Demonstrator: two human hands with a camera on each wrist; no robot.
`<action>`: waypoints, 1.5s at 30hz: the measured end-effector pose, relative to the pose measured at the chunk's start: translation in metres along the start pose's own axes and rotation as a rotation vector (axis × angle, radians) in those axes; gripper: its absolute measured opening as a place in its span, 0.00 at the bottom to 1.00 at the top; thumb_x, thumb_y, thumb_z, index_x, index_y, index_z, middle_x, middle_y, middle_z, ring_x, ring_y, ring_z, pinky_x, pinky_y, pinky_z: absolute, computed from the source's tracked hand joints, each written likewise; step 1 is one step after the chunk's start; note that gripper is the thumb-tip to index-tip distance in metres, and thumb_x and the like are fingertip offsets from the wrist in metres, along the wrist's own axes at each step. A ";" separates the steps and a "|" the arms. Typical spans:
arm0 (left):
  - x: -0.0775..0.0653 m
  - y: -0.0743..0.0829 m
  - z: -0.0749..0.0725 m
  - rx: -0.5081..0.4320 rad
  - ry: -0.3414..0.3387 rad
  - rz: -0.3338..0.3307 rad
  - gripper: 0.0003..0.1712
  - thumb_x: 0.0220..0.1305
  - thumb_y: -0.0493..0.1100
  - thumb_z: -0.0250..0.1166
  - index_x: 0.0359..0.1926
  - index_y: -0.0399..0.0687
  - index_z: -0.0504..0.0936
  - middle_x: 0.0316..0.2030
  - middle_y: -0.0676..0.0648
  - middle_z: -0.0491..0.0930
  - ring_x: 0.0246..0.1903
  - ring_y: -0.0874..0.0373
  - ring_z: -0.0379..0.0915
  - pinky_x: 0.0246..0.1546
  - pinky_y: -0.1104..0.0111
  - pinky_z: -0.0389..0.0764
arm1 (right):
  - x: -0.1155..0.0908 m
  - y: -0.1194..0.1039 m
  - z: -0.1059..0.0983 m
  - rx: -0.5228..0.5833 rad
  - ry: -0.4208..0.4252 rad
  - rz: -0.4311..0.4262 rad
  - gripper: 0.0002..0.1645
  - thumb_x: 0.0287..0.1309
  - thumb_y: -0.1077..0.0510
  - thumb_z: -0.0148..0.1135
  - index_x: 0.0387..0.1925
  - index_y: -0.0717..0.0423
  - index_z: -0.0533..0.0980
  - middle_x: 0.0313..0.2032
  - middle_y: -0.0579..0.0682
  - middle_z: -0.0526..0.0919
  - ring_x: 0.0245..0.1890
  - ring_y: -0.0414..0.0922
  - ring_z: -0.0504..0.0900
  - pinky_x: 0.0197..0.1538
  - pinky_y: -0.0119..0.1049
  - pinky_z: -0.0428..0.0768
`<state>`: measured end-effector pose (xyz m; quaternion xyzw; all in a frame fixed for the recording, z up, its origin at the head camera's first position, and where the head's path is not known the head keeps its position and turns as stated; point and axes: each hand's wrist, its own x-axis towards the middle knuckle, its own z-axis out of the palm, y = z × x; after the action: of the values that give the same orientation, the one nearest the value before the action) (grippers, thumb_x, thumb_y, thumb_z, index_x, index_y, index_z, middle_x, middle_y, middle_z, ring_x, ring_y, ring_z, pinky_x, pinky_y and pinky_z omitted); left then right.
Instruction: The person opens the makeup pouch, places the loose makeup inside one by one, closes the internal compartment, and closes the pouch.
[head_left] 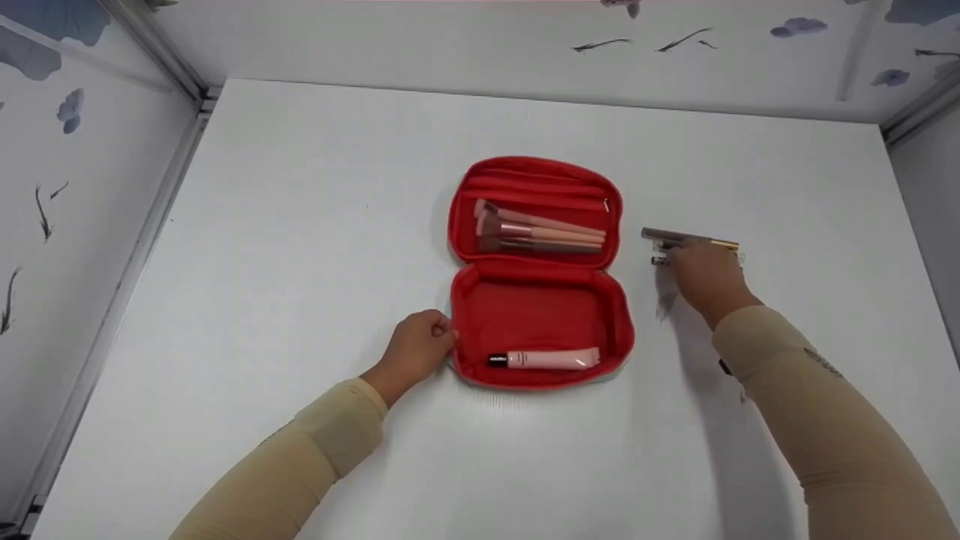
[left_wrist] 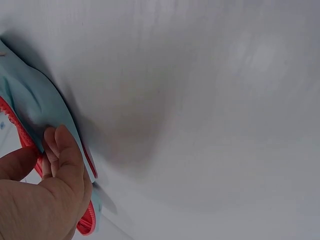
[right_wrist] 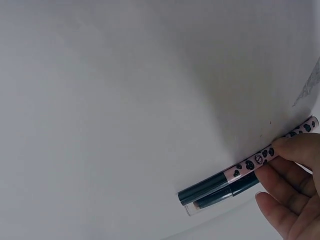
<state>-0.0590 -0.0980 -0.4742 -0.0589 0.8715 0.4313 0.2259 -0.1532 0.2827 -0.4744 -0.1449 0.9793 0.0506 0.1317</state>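
An unzipped makeup bag (head_left: 536, 311) with a red lining lies open flat. At its left edge my left hand (head_left: 420, 346) pinches the rim; the left wrist view shows the thumb (left_wrist: 19, 163) at the red zipper edge and fingers along the pale blue outside. Several makeup brushes (head_left: 555, 234) lie in the far half, and a pink squeeze tube (head_left: 551, 359) with a black cap in the near half. Right of the bag, my right hand (head_left: 706, 274) pinches a pink-and-black patterned cosmetic pen (right_wrist: 250, 166). Alongside it is a dark pen with a clear cap (right_wrist: 215, 201), partly hidden by fingers.
A slim brown tube with a gold end (head_left: 675, 235) lies just beyond my right hand. The white table (head_left: 300, 225) is bounded by patterned panels (head_left: 487, 45) at the back and sides.
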 end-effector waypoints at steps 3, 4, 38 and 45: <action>0.000 0.000 0.000 -0.002 -0.005 -0.005 0.06 0.65 0.38 0.59 0.30 0.44 0.75 0.21 0.52 0.70 0.28 0.58 0.67 0.28 0.71 0.68 | 0.000 0.002 0.001 0.009 0.013 0.000 0.08 0.58 0.71 0.60 0.40 0.71 0.78 0.37 0.67 0.81 0.43 0.63 0.81 0.47 0.55 0.79; 0.000 0.000 0.000 -0.002 -0.006 -0.007 0.06 0.66 0.38 0.59 0.30 0.44 0.75 0.22 0.51 0.70 0.28 0.58 0.67 0.28 0.71 0.68 | 0.000 0.002 0.001 0.011 0.020 -0.003 0.08 0.59 0.71 0.60 0.40 0.71 0.78 0.38 0.67 0.81 0.44 0.63 0.81 0.48 0.55 0.78; 0.000 0.001 -0.001 0.014 -0.002 0.008 0.05 0.65 0.37 0.59 0.30 0.42 0.76 0.21 0.52 0.70 0.27 0.59 0.66 0.28 0.72 0.67 | -0.018 -0.029 -0.033 0.269 0.095 -0.001 0.15 0.54 0.65 0.65 0.46 0.62 0.78 0.49 0.63 0.81 0.52 0.60 0.78 0.50 0.56 0.78; 0.000 0.001 0.000 0.004 -0.001 0.002 0.05 0.65 0.37 0.59 0.30 0.42 0.76 0.20 0.52 0.70 0.26 0.59 0.66 0.27 0.72 0.67 | -0.023 -0.039 -0.039 0.263 0.122 -0.041 0.16 0.52 0.65 0.68 0.45 0.61 0.80 0.45 0.60 0.82 0.50 0.58 0.79 0.50 0.54 0.79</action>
<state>-0.0593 -0.0980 -0.4735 -0.0575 0.8724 0.4296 0.2260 -0.1302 0.2467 -0.4330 -0.1491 0.9805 -0.0896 0.0910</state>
